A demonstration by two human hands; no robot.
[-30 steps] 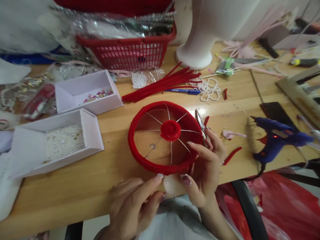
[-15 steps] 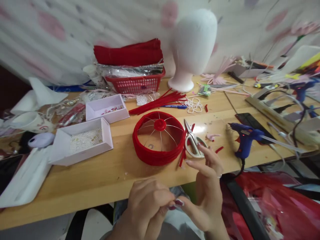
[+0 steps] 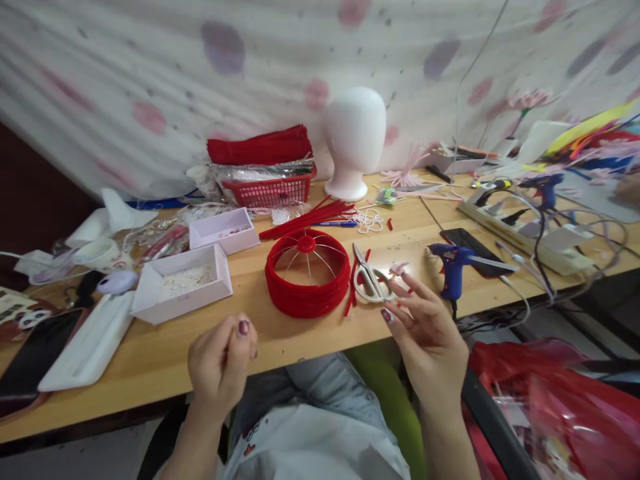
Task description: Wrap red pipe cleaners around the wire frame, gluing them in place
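Observation:
My left hand (image 3: 220, 363) is held over the table's front edge, fingers curled and thumb pressed against them. Whatever it may hold is hidden. My right hand (image 3: 430, 333) is open, fingers stretched apart, with nothing visible in it. Its fingertips are nearest the white-handled scissors (image 3: 369, 275), which lie partly open on red strips. Beyond and between the hands stands a round red fabric-wrapped frame (image 3: 306, 303), with thin wires running up to a red coiled center (image 3: 307, 245). A small pink piece (image 3: 399, 268) lies past my right fingertips.
Two white boxes (image 3: 183, 303) hold beads and gems at left. A red basket (image 3: 270, 193), foam head (image 3: 356, 133) and red stems (image 3: 310, 220) are at the back. A blue glue gun (image 3: 453, 270), dark phone (image 3: 473, 253) and power strip (image 3: 525, 233) lie right.
My hands, close together before, have separated: the left moved leftward and curled shut, the right moved rightward, still open. The view has shifted, showing more of the wall and my lap.

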